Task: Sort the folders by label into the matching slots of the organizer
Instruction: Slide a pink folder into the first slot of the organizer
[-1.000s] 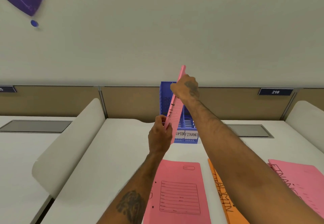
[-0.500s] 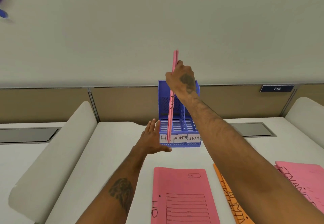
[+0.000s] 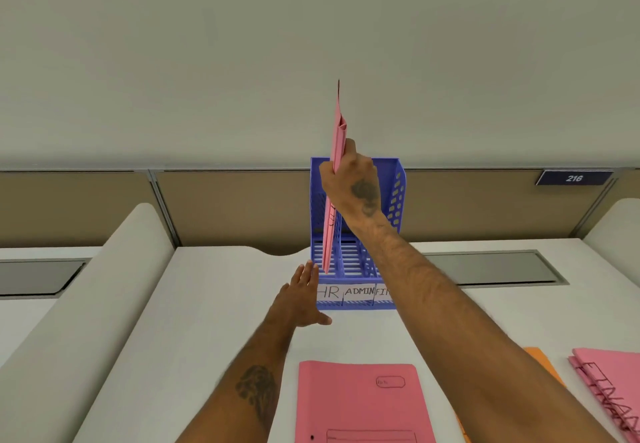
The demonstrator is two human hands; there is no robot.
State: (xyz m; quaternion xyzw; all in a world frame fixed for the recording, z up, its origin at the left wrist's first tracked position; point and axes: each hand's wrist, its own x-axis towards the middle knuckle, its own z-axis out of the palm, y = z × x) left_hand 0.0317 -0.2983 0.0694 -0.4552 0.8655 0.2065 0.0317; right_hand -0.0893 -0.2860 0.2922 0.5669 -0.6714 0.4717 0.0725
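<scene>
The folder (image 3: 330, 234) stands edge-on, its lower end in the organizer's (image 3: 393, 196) left slot, tagged HR, so it can drop straight. The right hand (image 3: 351, 182) pinches its upper part. The left hand (image 3: 300, 300), fingers straight, waits just beside the organizer's near left corner, likely to steady it.

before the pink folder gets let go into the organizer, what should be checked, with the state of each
1. Right hand grips the pink folder: ok.
2. Folder stands near upright, edge-on: ok.
3. Its lower edge sits in the leftmost slot, behind the HR label: ok.
4. Folder's own writing matches HR: cannot tell, unreadable.
5. Left hand steadies the organizer: cannot tell; open beside it.
</scene>
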